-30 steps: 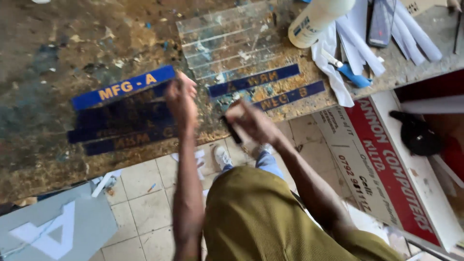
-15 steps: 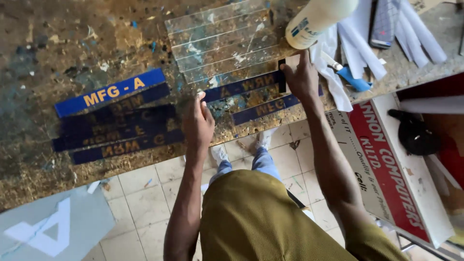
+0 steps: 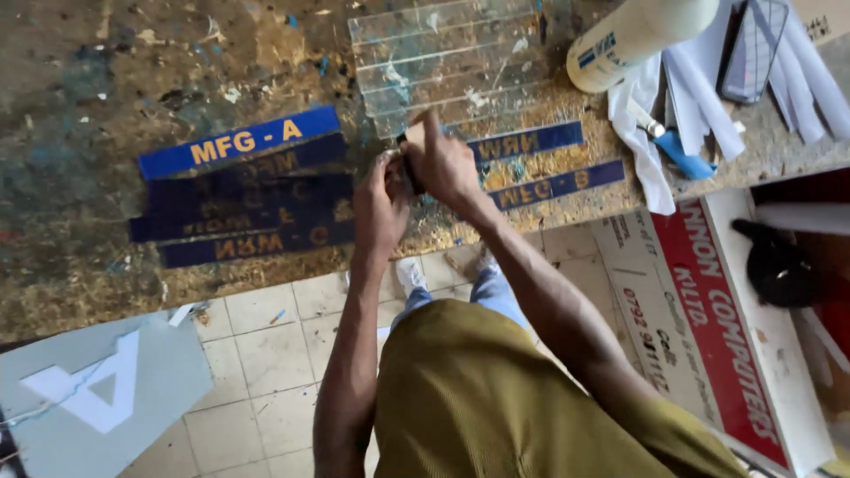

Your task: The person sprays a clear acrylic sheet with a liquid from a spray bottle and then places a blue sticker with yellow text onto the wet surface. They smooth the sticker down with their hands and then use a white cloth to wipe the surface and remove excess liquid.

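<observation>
**Two-hand hold on a small dark piece at the bench edge**

Starting at the left: the stack of blue sign strips point(image 3: 243, 199) lies flat on the stained workbench point(image 3: 106, 80), well clear of your hands; leave it so.

Your left hand point(image 3: 379, 208) is curled shut and meets the right over a small dark piece point(image 3: 411, 166), held just above the bench edge between the blue stack and the clear acrylic strips point(image 3: 452, 62). What the piece is cannot be told.

Your right hand point(image 3: 443, 164) pinches it from the other side, forefinger raised. Keep both wrists close and work over the bench, so a slip lands on wood and not on the tiled floor point(image 3: 266, 354).

Further right, two more blue strips point(image 3: 540, 164), a white bottle point(image 3: 637, 35) and a blue-handled tool point(image 3: 677, 146) lie within reach.
</observation>
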